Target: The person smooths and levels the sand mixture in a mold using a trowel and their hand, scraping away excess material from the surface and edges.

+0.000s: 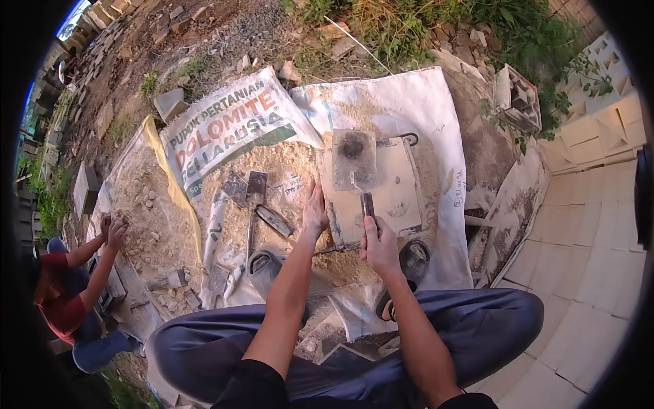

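Trowel (354,172) in right grip (379,244), curled round the handle (367,203), blade (346,162) just ahead over pale slab (392,194)

I see a red-shirted person (66,312) at the far left of my screen, green plants (507,37) at the top, pale patterned blocks (606,136) at right.

Short black sleeves (255,390), loose dark blue-grey trousers (211,344) and dark, chunky open-backed sandals (413,262) are worn.
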A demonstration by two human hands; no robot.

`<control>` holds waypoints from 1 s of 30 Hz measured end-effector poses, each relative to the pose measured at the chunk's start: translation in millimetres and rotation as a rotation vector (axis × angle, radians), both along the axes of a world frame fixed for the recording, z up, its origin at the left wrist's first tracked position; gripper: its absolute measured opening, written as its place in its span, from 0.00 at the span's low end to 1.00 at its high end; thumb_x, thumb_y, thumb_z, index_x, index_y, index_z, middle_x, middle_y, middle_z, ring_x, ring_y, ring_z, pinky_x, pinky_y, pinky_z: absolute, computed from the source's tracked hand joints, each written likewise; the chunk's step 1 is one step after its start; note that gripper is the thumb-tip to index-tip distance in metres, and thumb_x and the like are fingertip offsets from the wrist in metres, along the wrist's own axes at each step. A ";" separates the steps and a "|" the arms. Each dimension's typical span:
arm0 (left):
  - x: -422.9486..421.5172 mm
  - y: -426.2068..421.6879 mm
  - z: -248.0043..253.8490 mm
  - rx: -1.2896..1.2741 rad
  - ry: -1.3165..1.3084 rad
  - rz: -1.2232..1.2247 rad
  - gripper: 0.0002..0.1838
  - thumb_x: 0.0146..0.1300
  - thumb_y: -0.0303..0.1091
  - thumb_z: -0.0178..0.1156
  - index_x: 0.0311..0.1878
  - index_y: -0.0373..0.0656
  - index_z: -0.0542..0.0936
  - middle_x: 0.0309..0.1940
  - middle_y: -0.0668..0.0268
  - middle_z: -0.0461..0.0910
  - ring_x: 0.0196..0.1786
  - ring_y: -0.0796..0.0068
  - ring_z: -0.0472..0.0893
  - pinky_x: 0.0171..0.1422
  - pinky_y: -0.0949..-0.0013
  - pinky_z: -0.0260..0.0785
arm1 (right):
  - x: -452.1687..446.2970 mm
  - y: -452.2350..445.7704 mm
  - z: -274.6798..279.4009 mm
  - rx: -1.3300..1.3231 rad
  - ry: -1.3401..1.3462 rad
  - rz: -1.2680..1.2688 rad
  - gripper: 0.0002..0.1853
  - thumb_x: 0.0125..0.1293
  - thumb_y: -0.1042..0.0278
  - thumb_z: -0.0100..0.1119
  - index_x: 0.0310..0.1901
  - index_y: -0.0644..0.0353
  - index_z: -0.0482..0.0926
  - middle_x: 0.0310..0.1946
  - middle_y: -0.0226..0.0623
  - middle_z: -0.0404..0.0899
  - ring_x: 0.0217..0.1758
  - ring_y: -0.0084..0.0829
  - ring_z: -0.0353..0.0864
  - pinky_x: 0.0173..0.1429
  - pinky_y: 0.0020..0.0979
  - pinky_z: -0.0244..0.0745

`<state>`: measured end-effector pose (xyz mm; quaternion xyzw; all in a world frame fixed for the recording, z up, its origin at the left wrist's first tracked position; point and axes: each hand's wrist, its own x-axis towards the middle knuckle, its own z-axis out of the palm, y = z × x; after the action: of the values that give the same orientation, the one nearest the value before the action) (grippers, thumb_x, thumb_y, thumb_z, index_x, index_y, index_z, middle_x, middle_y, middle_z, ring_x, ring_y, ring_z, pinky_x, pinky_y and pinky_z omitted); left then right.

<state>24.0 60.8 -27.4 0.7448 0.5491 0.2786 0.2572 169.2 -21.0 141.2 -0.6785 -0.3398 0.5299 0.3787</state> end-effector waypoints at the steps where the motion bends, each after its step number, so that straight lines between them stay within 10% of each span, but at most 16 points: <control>1: 2.0 -12.9 -5.3 -0.031 0.029 0.003 0.31 0.58 0.30 0.46 0.65 0.32 0.55 0.66 0.48 0.53 0.69 0.50 0.51 0.72 0.58 0.45 | -0.6 -0.6 2.6 0.001 0.010 -0.002 0.19 0.70 0.53 0.43 0.34 0.64 0.70 0.13 0.28 0.66 0.10 0.18 0.65 0.16 0.23 0.62; 12: -41.3 -50.5 -12.1 -0.032 0.331 -0.368 0.20 0.50 0.31 0.54 0.49 0.39 0.71 0.48 0.54 0.71 0.51 0.56 0.71 0.53 0.60 0.68 | 14.1 -11.3 1.0 0.029 0.047 -0.123 0.20 0.70 0.52 0.42 0.35 0.65 0.69 0.13 0.27 0.65 0.09 0.17 0.63 0.14 0.21 0.61; 14: -38.5 -48.4 -14.4 0.237 0.152 -0.268 0.10 0.58 0.35 0.51 0.40 0.41 0.74 0.38 0.55 0.75 0.40 0.56 0.76 0.41 0.59 0.71 | 19.2 -11.3 -0.8 0.023 0.032 -0.172 0.21 0.70 0.51 0.41 0.34 0.64 0.69 0.13 0.27 0.65 0.09 0.16 0.63 0.14 0.21 0.61; 16: -30.7 -37.7 -3.8 -0.352 0.065 0.219 0.16 0.66 0.42 0.46 0.36 0.38 0.75 0.23 0.53 0.75 0.27 0.55 0.76 0.33 0.58 0.70 | 25.0 -8.8 4.9 0.044 0.052 -0.205 0.20 0.70 0.52 0.41 0.32 0.64 0.69 0.13 0.28 0.66 0.09 0.18 0.64 0.14 0.22 0.62; 20: -22.6 2.0 49.3 -0.232 -0.253 0.586 0.28 0.69 0.49 0.41 0.27 0.32 0.74 0.09 0.58 0.66 0.15 0.66 0.65 0.24 0.61 0.60 | 45.1 -6.0 8.1 0.138 0.063 -0.274 0.21 0.70 0.51 0.41 0.30 0.63 0.69 0.12 0.28 0.66 0.09 0.19 0.65 0.14 0.23 0.63; 30: 117.7 5.4 134.6 -0.104 -0.436 0.150 0.19 0.70 0.43 0.44 0.34 0.34 0.74 0.23 0.59 0.76 0.28 0.67 0.76 0.34 0.67 0.65 | 89.9 -10.4 31.1 0.142 0.192 -0.547 0.21 0.70 0.50 0.40 0.30 0.62 0.68 0.13 0.27 0.63 0.09 0.20 0.64 0.14 0.24 0.63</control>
<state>141.8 66.3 107.2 0.6099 0.5479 0.4226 0.3863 259.1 -31.4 172.3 -0.6635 -0.1432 0.4447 0.5844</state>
